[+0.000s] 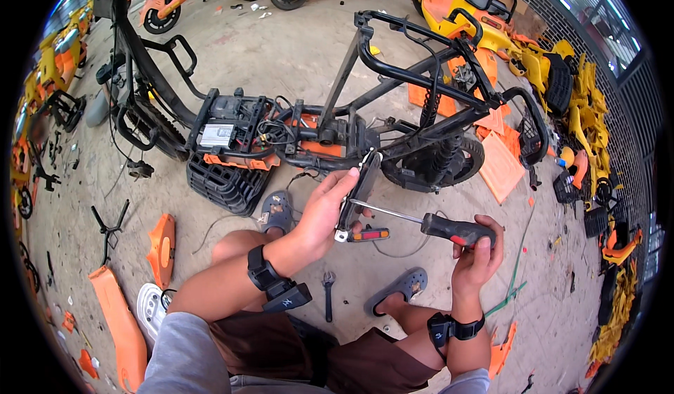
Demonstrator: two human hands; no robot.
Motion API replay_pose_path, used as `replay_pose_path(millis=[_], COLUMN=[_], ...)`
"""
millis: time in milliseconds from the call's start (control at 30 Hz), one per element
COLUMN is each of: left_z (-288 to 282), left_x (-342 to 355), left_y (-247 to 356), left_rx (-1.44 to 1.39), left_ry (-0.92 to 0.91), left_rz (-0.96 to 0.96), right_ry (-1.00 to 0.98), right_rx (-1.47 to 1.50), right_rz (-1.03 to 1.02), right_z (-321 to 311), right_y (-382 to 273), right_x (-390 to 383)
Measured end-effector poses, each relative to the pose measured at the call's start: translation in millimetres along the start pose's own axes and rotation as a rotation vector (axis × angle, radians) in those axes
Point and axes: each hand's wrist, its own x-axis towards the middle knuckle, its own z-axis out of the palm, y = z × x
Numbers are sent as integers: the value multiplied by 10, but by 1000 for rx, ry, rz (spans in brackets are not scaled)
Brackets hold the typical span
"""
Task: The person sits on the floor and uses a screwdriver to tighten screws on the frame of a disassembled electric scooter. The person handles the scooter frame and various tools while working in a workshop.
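Steadying black fender w/ left hand clamped round it, so right hand, fisted on screwdriver, can reach its screw.

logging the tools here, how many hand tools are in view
2: a screwdriver in the right hand, and a wrench lying on the floor between the knees. More may be hidden among the scattered parts.

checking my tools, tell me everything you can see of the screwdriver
The screwdriver has a thick black handle with a red patch and a long, thin, bright metal shaft. It lies nearly level, tip pointing left. The right hand grips the handle; the tip meets the black mudguard piece held by the left hand, above its red rear light.
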Motion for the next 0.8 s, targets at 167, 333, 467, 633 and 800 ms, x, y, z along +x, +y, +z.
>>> replay_pose_path(millis=[167, 333, 467, 633, 800], left_z=[-27, -67, -99, -133, -142], left_x=[10, 41, 47, 43, 64], left_y=[-11, -41, -65, -92, -92], left_rx=[81, 76, 109, 71, 70], left_ry=[71, 112, 152, 141, 87], left_rz=[27, -25, -40, -70, -99], right_ry=[-37, -35, -39, -16, 3], right_rx=[-106, -60, -79, -71, -61], right_rz=[52, 202, 223, 256, 255], right_z=[16, -20, 57, 82, 66], right_y=[60, 56, 41, 49, 52], right_x=[20, -19, 7, 21, 23])
